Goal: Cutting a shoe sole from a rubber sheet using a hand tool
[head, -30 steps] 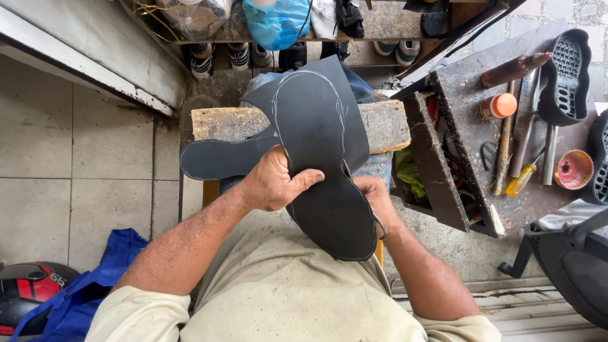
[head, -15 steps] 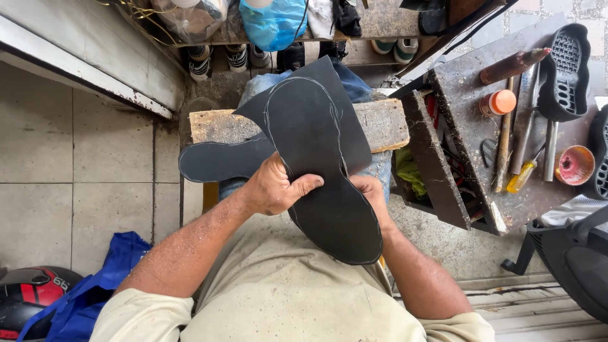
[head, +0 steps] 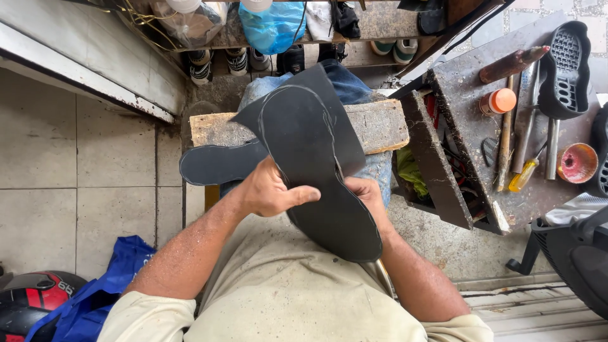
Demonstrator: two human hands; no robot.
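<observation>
Hands at frame centre, your left hand and right hand, clamp a matte black sole-shaped rubber sheet above the rough wooden block.

Blue plastic bag top centre on shelf; clear bag beside it, contents unclear.

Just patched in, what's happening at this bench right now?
A person seated at a rough wooden block holds a black sole-shaped rubber sheet in both hands. The left hand grips its left edge, thumb across the face; the right hand supports it from behind on the right. A second black sole-shaped piece lies underneath. On the dark side table are an orange-capped jar and a yellow-handled screwdriver.
</observation>
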